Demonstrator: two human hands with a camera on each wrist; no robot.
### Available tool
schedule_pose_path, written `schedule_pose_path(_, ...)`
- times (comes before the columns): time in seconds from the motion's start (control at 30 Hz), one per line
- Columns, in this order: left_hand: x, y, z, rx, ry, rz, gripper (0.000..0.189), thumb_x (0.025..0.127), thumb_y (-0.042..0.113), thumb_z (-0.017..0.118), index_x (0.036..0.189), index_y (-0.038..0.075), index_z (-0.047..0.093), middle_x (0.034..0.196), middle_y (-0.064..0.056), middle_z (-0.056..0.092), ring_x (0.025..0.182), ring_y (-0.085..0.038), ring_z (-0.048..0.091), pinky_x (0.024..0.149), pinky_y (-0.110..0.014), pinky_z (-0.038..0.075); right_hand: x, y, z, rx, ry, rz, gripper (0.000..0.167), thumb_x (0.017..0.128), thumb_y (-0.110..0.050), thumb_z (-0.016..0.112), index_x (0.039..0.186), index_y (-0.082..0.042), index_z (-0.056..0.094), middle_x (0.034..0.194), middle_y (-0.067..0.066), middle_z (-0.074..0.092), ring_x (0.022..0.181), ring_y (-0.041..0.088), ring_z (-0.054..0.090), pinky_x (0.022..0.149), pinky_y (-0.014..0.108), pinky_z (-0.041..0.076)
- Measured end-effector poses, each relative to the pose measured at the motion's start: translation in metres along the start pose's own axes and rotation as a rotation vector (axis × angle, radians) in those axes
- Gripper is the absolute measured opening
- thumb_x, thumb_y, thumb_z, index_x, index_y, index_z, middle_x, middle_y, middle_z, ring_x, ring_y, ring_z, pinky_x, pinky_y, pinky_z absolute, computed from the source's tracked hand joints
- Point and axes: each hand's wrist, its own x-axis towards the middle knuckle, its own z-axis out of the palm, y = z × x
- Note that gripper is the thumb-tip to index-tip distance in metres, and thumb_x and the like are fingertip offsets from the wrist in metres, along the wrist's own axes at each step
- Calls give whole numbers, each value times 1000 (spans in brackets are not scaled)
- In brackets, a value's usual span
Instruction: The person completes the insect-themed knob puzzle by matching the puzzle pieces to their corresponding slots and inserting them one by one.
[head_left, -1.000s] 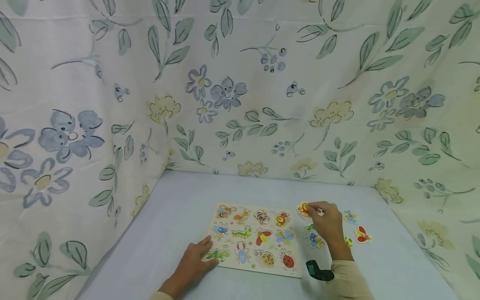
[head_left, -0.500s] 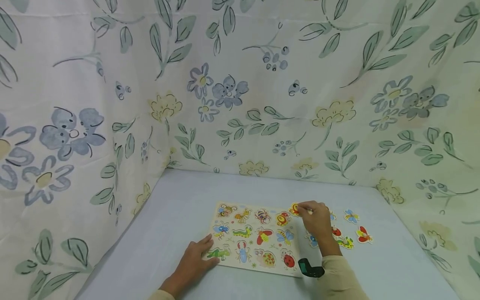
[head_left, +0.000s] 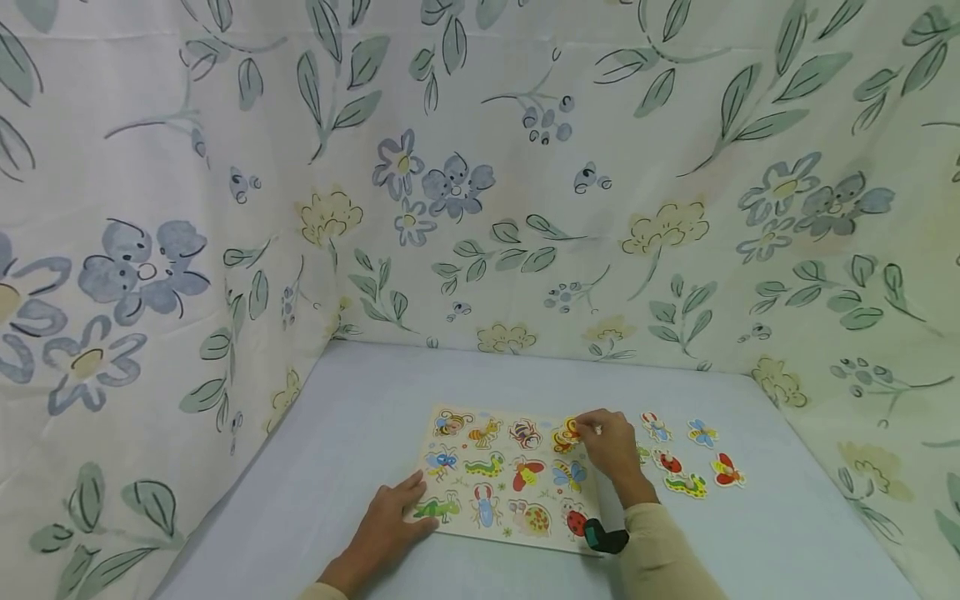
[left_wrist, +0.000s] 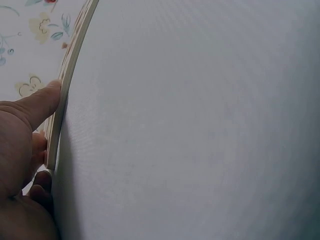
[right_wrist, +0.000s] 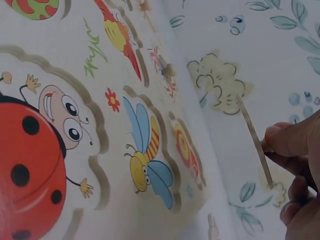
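Note:
A wooden insect puzzle board [head_left: 504, 492] lies on the table, its shallow recesses printed with bees, a ladybug and other insects. At its near left corner, my left hand [head_left: 390, 512] grips the edge; in the left wrist view the thumb [left_wrist: 46, 102] presses the board's rim and the other fingers are partly hidden. My right hand [head_left: 611, 446] pinches a thin red and yellow puzzle piece [right_wrist: 256, 140] between thumb and fingers. In the head view this piece overlaps the board's far right corner, where the red and yellow snail-like recess [right_wrist: 185, 150] is. The right wrist view shows the piece edge-on, tilted.
Loose pieces lie right of the board: a ladybug [head_left: 667, 462], a caterpillar [head_left: 686, 485], a blue beetle [head_left: 655, 426], a blue-winged insect [head_left: 702, 432] and a red-winged one [head_left: 727, 470]. My right forearm hides others. A floral cloth [head_left: 525, 208] encloses the table.
My right hand has carried the red and yellow piece leftward from the loose pieces to over the board's far right corner. The left hand and the board have stayed in place.

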Motion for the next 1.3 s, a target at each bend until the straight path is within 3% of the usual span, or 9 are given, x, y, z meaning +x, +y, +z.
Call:
schedule_pose_path(0.23, 1, -2, 0, 12, -9, 7, 67, 76, 40, 79, 128, 2, 61, 143, -5, 48, 100, -18, 46, 87, -41, 42, -1, 3, 13, -12, -77, 31, 8, 85, -6, 71, 91, -2, 75, 91, 10, 67, 83, 28, 56, 67, 43, 44)
schedule_pose_path(0.5, 0, -2, 0, 6, -21, 6, 68, 76, 41, 79, 129, 2, 60, 144, -5, 48, 100, -18, 45, 88, -41, 41, -2, 11, 25, -7, -135, 90, 8, 87, -7, 70, 91, -3, 75, 95, 13, 68, 69, 20, 53, 56, 34, 41)
schedule_pose_path(0.67, 1, 0, 0, 3, -15, 10, 67, 76, 39, 79, 128, 2, 61, 143, -5, 48, 102, -20, 46, 89, -43, 41, -2, 13, 28, -14, -128, 89, 8, 86, -7, 71, 90, -3, 76, 95, 14, 70, 83, 28, 63, 68, 43, 48)
schedule_pose_path(0.83, 1, -1, 0, 14, -18, 1, 67, 76, 39, 79, 128, 2, 61, 144, -4, 48, 101, -18, 46, 88, -41, 41, -2, 16, 32, -19, -127, 90, 7, 85, -7, 72, 88, -3, 76, 95, 14, 71, 93, 34, 64, 77, 49, 49)
schedule_pose_path(1.07, 0, 0, 0, -26, -32, -18, 67, 76, 39, 79, 129, 2, 60, 145, -5, 46, 122, -36, 44, 99, -55, 34, -2, 18, 33, -10, -125, 90, 7, 85, -9, 73, 87, -4, 76, 97, 17, 70, 102, 39, 61, 84, 53, 46)
schedule_pose_path(1.3, 1, 0, -1, -7, -29, -28, 68, 76, 41, 79, 129, 4, 60, 145, -3, 46, 113, -26, 47, 94, -48, 39, 0, 21, 37, -8, -123, 90, 7, 85, -10, 73, 87, -4, 76, 97, 15, 70, 101, 38, 61, 86, 53, 46)
